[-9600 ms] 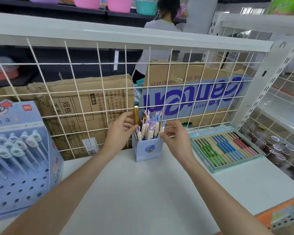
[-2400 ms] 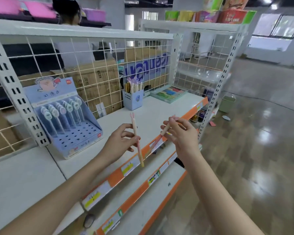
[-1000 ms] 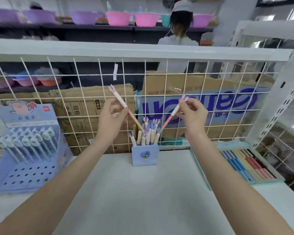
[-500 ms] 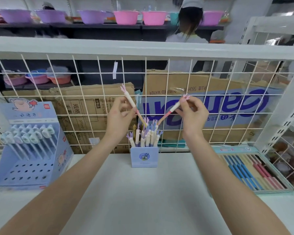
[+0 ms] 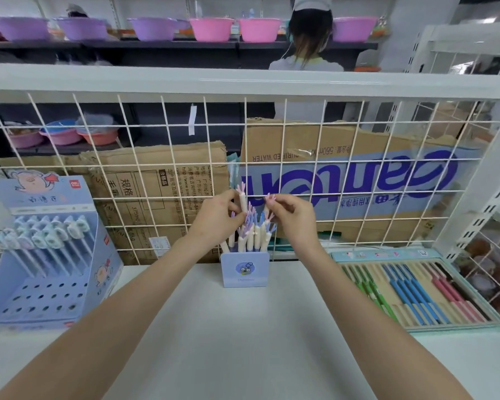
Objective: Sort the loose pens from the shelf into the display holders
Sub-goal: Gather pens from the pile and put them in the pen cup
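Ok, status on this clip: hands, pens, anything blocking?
Left hand pinches cream antler-topped pen, right hand pinches another. Both over small blue square pen holder, nearly full. Nothing blocking.

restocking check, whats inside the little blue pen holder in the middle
The blue pen holder holds a cluster of cream pens with antler-like tops, standing upright. The left hand and right hand each pinch one pen's top. The pens' lower ends are hidden by the holder wall.

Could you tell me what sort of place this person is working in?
Most likely a retail shop's stationery aisle: a pen display stand, a tray of coloured pens, and plastic basins lined on the shelving behind.
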The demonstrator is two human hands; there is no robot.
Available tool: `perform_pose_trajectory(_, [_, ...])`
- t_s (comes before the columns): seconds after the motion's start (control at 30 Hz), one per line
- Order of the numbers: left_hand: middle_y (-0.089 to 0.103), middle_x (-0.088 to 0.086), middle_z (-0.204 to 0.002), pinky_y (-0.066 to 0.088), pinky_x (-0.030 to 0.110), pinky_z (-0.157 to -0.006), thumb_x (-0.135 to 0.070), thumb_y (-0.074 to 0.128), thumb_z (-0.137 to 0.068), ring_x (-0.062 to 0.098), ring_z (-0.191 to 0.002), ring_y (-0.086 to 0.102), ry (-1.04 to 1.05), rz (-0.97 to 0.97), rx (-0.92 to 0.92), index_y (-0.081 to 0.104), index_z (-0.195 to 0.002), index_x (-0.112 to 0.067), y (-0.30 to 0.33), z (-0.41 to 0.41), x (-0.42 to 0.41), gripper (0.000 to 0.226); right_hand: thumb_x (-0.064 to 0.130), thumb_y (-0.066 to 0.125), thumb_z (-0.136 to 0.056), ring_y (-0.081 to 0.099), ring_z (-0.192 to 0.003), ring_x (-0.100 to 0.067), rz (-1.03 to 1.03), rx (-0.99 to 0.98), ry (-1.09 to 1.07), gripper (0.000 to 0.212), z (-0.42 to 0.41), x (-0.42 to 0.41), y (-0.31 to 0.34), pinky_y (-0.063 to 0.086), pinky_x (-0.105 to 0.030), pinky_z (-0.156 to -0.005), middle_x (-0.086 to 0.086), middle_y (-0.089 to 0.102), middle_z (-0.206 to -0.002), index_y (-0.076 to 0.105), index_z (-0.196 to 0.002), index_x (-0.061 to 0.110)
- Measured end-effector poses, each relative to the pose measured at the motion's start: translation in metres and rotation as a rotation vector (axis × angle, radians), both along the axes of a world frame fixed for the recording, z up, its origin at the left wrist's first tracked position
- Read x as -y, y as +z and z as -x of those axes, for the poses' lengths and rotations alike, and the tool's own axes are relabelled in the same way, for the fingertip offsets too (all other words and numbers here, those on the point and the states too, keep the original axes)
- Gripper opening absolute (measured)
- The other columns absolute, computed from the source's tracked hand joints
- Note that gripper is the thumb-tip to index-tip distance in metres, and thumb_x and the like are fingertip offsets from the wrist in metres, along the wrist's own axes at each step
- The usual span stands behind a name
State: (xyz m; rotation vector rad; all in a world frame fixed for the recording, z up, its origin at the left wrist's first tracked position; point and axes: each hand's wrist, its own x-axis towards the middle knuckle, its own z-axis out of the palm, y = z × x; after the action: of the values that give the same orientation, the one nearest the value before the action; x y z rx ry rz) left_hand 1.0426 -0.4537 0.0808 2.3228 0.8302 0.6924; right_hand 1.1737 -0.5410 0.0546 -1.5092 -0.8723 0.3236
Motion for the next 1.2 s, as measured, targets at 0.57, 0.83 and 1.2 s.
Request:
perform_pose_trajectory(0.57, [0.068,-0.002,-0.098,0.051,0.034,-0.085,-0.018,0.064,-0.086,0.015,-0.093,0.062,0.020,-0.099,-0.068,0.064,-0.106,-0.014,-0.002,0.004,-0.004,0.020,0.013,0.055,-0.093,0.058,-0.085,-0.011,0.308,0.426,0.018,0.016,-0.004,0.003,0.012,0.047,-0.022,-0.077,-0.004,0.068,-0.098,0.069,-0.100,0.010])
perform_pose_trajectory(0.83, [0.068,-0.001,-0.098,0.051,0.034,-0.084,-0.018,0.064,-0.085,0.016,-0.090,0.062,-0.026,-0.110,-0.046,0.070,-0.100,-0.014,-0.001,0.005,-0.009,0.016,0.014,0.061,-0.089,0.057,-0.093,-0.004,0.152,0.395,0.180,0.036,0.009,0.004,0.047,0.043,-0.007,-0.072,0.006,0.064,-0.107,0.060,-0.124,0.020])
perform_pose_trajectory(1.2, [0.058,0.001,-0.123,0.044,0.035,-0.096,-0.032,0.049,-0.094,0.016,-0.111,0.054,-0.029,-0.429,0.018,0.049,-0.131,-0.017,-0.006,0.026,0.005,0.040,0.013,0.065,-0.086,0.060,-0.071,-0.003,0.188,0.378,0.079,0.007,0.006,-0.003,0.048,0.045,-0.010,-0.058,0.001,0.067,-0.081,0.063,-0.090,0.018])
